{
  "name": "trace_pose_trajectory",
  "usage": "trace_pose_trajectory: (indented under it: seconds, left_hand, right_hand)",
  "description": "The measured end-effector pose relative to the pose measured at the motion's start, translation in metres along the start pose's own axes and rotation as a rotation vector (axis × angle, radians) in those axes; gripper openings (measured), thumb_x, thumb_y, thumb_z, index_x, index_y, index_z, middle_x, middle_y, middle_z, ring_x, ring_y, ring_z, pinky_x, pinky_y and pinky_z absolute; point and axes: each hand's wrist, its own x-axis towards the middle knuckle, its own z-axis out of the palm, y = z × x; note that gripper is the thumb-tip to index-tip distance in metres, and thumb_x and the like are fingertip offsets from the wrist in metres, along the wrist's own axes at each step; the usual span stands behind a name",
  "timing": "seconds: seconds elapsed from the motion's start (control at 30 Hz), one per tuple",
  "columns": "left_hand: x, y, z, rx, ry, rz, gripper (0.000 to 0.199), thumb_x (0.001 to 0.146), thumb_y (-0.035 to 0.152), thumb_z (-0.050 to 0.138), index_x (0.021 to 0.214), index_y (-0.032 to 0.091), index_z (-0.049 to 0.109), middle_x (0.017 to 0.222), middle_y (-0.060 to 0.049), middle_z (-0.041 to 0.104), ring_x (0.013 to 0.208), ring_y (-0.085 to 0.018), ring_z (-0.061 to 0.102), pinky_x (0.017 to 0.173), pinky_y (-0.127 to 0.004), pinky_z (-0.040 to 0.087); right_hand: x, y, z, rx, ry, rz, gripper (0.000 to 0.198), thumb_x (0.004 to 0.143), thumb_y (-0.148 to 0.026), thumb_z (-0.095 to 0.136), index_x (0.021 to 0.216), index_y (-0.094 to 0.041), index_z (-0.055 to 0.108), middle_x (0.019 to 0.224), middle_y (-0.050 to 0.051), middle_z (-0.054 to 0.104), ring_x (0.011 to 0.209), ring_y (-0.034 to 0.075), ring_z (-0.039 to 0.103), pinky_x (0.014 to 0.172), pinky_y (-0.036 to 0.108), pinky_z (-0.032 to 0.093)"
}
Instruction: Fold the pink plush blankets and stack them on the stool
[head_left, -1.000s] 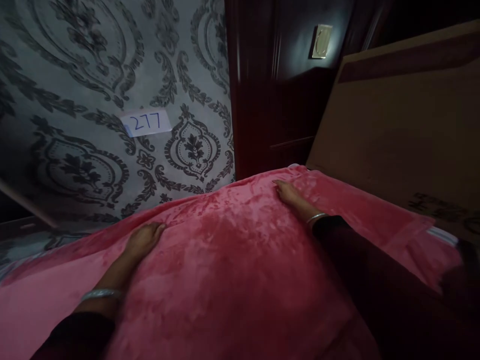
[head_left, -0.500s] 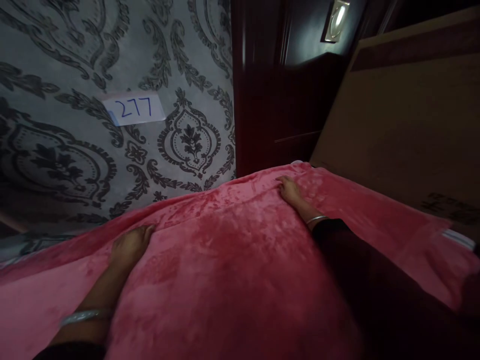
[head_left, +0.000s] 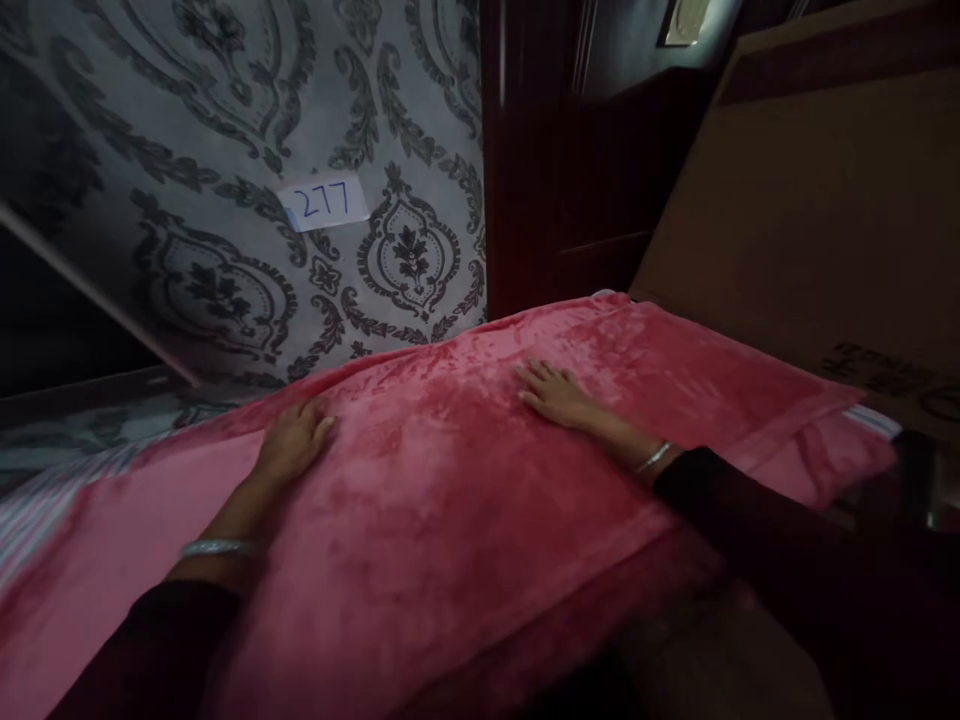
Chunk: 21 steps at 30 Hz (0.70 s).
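A pink plush blanket (head_left: 450,480) lies spread over a raised surface, its nap mottled light and dark. On its left part rests my left hand (head_left: 294,437), palm down with the fingers stretched toward the far edge and the thumb apart. My right hand (head_left: 553,392) lies flat on the blanket farther to the right, fingers spread. Neither hand holds anything. Both wrists wear silver bangles below dark sleeves. Striped fabric (head_left: 52,505) shows from under the blanket at the left, and a pale striped edge appears at its right corner.
Behind the blanket stands a wall with grey damask wallpaper (head_left: 409,255), bearing a paper label (head_left: 326,203) marked 277. To its right is a dark reddish wooden panel (head_left: 559,170). A large cardboard box (head_left: 810,200) leans at the right.
Both hands have let go of the fold near the blanket's far edge and now lie flat. The right hand has come nearer and left. The near edge has dropped into view; the camera has shifted.
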Motion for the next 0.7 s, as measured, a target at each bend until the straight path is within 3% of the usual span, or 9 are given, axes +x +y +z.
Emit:
trace_pose_trajectory:
  seconds: [0.17,0.27,0.33,0.43,0.53,0.7]
  left_hand:
    - [-0.104,-0.041,-0.025,0.120,-0.216,-0.025,0.059,0.101,0.038,0.037,0.155,0.016,0.040,0.165,-0.015,0.035,0.154,-0.034,0.026,0.123,-0.057,0.024]
    - [-0.166,-0.062,-0.025,0.127,-0.279,-0.149,0.060,0.102,0.043,0.033,0.158,0.020,0.037,0.168,-0.014,0.029,0.155,-0.035,0.023,0.121,-0.061,0.024]
    - [-0.198,-0.072,-0.020,0.125,-0.256,-0.216,0.061,0.102,0.042,0.032,0.159,0.020,0.036,0.168,-0.014,0.027,0.155,-0.035,0.022,0.120,-0.063,0.025]
    - [-0.225,-0.082,-0.012,0.120,-0.187,-0.233,0.062,0.102,0.038,0.032,0.160,0.019,0.033,0.168,-0.014,0.025,0.156,-0.033,0.021,0.122,-0.059,0.022]
    - [-0.237,-0.089,-0.014,0.106,-0.200,-0.241,0.061,0.103,0.039,0.032,0.161,0.019,0.031,0.169,-0.012,0.025,0.156,-0.032,0.021,0.124,-0.058,0.019]
    - [-0.272,-0.103,-0.030,0.139,-0.189,-0.415,0.062,0.103,0.042,0.034,0.160,0.017,0.033,0.168,-0.015,0.027,0.155,-0.036,0.022,0.121,-0.064,0.019]
  right_hand:
    - [-0.082,-0.045,0.029,0.025,-0.019,-0.251,0.062,0.104,-0.055,0.038,0.162,-0.034,0.029,0.170,0.007,0.021,0.156,0.035,0.014,0.121,0.061,0.021]
    - [-0.110,-0.060,0.045,0.011,-0.007,-0.270,0.062,0.103,-0.054,0.040,0.162,-0.035,0.029,0.171,0.006,0.018,0.157,0.035,0.013,0.121,0.062,0.019]
    - [-0.118,-0.065,0.053,-0.021,0.007,-0.255,0.064,0.103,-0.053,0.041,0.162,-0.034,0.028,0.171,0.006,0.018,0.157,0.034,0.013,0.122,0.062,0.018]
    - [-0.121,-0.066,0.060,-0.070,0.019,-0.234,0.064,0.103,-0.052,0.039,0.163,-0.031,0.028,0.171,0.007,0.020,0.156,0.034,0.015,0.121,0.062,0.019]
    - [-0.121,-0.065,0.058,-0.098,0.024,-0.239,0.064,0.103,-0.051,0.036,0.162,-0.030,0.028,0.170,0.008,0.022,0.156,0.033,0.018,0.120,0.062,0.023]
    - [-0.128,-0.069,0.051,-0.122,0.020,-0.236,0.062,0.103,-0.047,0.032,0.161,-0.025,0.032,0.168,0.011,0.026,0.154,0.033,0.022,0.119,0.059,0.028]
